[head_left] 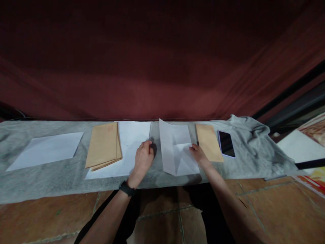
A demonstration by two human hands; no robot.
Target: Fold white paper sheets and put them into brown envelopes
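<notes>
A sheet of white paper [181, 152] with fold creases stands partly opened, its left panel raised off the cloth. My right hand [198, 154] pinches this sheet at its right edge. To the left, my left hand [144, 156] is over the right edge of flat white paper [133, 135], fingers curled together and nothing visible in them. A black band is on the left wrist. Brown envelopes [103, 144] lie in a small, uneven stack on the flat paper's left part. Just right of my right hand lies another brown envelope [208, 142].
A grey cloth [63, 178] covers the long, narrow surface. Another white sheet [48, 149] lies at far left. A phone [226, 144] with a dark screen rests right of the single envelope, beside bunched cloth. Behind rises a dark red wall [142, 91]; below is a tiled floor [274, 203].
</notes>
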